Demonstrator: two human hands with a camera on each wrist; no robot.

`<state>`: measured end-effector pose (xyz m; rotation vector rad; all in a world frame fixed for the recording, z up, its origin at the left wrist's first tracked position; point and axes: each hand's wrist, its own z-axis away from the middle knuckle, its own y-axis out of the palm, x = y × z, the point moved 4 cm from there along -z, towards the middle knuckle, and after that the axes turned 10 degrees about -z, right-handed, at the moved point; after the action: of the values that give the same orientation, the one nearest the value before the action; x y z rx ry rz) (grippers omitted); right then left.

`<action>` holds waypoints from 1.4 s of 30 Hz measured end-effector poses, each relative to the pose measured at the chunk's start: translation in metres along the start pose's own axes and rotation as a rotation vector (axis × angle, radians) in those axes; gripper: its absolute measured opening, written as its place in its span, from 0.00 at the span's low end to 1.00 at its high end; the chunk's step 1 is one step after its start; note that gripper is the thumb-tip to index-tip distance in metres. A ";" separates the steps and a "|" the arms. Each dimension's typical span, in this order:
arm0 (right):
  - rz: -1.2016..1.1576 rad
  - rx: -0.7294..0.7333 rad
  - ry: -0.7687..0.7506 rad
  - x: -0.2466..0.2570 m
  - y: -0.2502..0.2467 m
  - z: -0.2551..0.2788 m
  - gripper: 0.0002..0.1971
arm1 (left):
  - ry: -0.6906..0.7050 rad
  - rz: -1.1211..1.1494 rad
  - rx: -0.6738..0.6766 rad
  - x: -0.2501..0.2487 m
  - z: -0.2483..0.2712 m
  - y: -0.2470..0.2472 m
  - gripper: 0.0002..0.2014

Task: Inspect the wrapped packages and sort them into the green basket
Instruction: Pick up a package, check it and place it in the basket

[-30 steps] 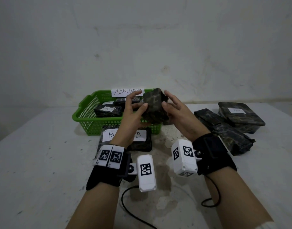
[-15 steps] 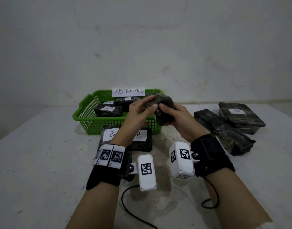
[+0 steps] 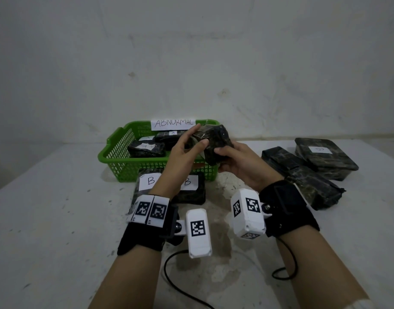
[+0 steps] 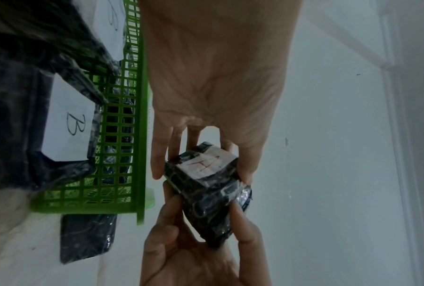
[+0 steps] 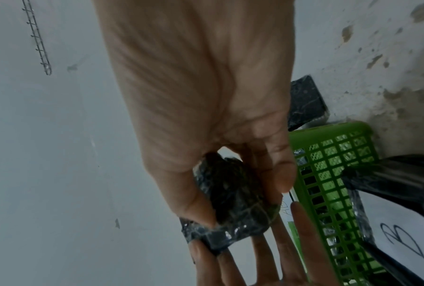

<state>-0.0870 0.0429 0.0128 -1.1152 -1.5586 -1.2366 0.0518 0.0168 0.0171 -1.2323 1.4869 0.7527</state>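
A stained, pale wall (image 3: pixel 191 52) rises behind a scuffed white table (image 3: pixel 46 219) in dim light.

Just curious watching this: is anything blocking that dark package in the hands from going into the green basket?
Nothing visible. Both the left hand and right hand hold the package over the green basket's open near corner; other packages lie inside, further left.

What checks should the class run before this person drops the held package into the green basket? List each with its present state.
1. Both hands hold the package: left hand, right hand - ok.
2. Its label read: a red mark, letter uncertain - cannot tell.
3. Wrapping intact: far side hidden - cannot tell.
4. Green basket within reach, just behind the hands - ok.
5. Room in the basket beside packages already there - ok.
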 end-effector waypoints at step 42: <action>-0.373 -0.192 0.114 -0.011 -0.021 -0.009 0.23 | 0.157 -0.132 0.020 -0.005 0.002 0.006 0.22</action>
<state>-0.1034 0.0302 -0.0012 -0.8749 -1.6330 -1.6981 0.0461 0.0219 0.0204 -1.3856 1.5178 0.5623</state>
